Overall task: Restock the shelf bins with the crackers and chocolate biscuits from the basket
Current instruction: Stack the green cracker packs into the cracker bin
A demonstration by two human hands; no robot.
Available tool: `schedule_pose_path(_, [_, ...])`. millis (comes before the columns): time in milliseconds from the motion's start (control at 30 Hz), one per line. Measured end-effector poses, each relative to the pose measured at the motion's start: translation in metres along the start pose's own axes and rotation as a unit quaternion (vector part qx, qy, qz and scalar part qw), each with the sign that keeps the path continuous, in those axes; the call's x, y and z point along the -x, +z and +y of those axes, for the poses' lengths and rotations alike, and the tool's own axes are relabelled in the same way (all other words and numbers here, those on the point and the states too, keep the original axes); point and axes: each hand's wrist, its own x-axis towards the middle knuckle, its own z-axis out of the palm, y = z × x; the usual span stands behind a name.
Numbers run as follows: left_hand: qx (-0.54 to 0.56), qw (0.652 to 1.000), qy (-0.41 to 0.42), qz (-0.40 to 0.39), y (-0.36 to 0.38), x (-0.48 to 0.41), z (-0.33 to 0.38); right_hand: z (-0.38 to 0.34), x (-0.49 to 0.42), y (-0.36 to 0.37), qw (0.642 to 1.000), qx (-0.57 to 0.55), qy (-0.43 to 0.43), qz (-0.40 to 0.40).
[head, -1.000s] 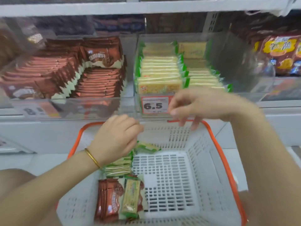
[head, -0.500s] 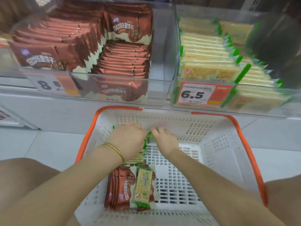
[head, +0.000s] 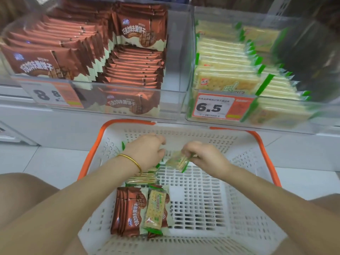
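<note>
A white basket (head: pixel 211 196) with an orange rim sits below two clear shelf bins. My right hand (head: pixel 204 157) pinches a green-edged cracker pack (head: pixel 177 161) lifted off the basket's far left side. My left hand (head: pixel 147 150), with a gold bangle at the wrist, reaches down onto a stack of cracker packs (head: pixel 141 178); its fingertips are hidden. Several brown chocolate biscuit packs (head: pixel 128 210) lie at the basket's near left with one cracker pack (head: pixel 155 208) on top. The left bin (head: pixel 174 94) holds chocolate biscuits, the right bin (head: pixel 191 107) holds crackers.
Price tags reading 8.8 (head: pixel 53 95) and 6.5 (head: pixel 215 107) hang on the bin fronts. The right half of the basket floor shows bare white grid. Pale floor tiles (head: pixel 46 162) lie either side. My bare knees flank the basket.
My right hand came down from the cracker bin's front into the basket and took hold of a cracker pack. The view tilted down and closer to the bins.
</note>
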Motion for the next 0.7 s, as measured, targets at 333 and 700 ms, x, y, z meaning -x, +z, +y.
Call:
schedule_pose_path(333, [0.599,0.793,-0.025,-0.111,-0.014,0.031,0.051,-0.058,0.092,-0.099,0.962,-0.225,-0.022,0.155])
schedule_pose_path(700, [0.445,0.876,0.143,0.116,-0.096,0.041,0.138,-0.064,0.103,-0.155,0.868,-0.428,0.157,0.197])
